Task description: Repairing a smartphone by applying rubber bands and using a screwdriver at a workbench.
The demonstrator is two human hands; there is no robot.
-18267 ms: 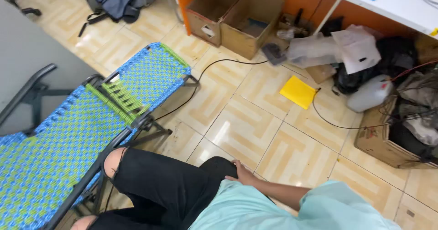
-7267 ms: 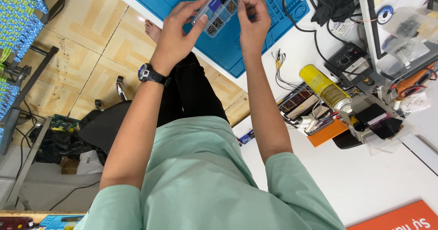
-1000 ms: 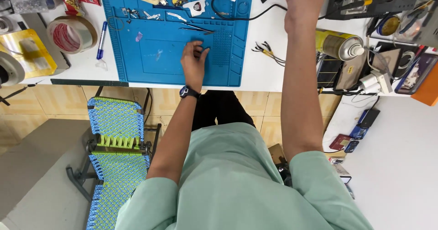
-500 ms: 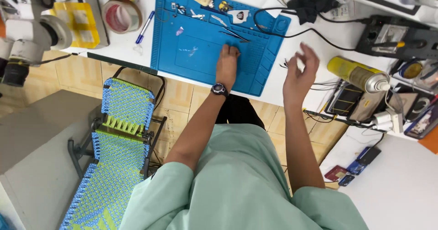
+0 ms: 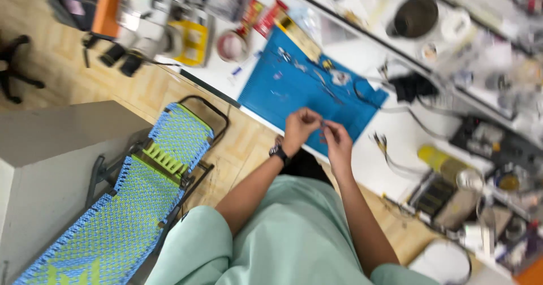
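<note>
The head camera looked down steeply, and the picture was blurred by motion. We saw the left hand (image 5: 300,125) and the right hand (image 5: 337,141) raised close together over the near edge of the blue work mat (image 5: 294,90). Both forearms reached forward from the pale green shirt (image 5: 294,234), bent at the elbows. The left wrist carried a dark watch (image 5: 279,152). The fingertips of both hands were pinched narrow and almost met around a small thing (image 5: 323,125), too small and blurred for us to tell what it was. It sat between the two hands, above the near edge of the mat.

Half a second before, the hands were apart: the left one lay flat on the mat and the right one hung open over the white worktop (image 5: 396,143) beside it. Now both had come together.

A yellow spray can (image 5: 438,159) lay on its side toward the right end of the worktop. A yellow box-shaped thing (image 5: 195,42) and a roll of tape (image 5: 231,44) stood near the far left corner of the mat, with a red packet (image 5: 266,16) just behind them. A black cable (image 5: 373,95) crossed the right edge of the mat. A blue and green woven folding chair (image 5: 141,194) stood on the tiled floor at the left.
</note>
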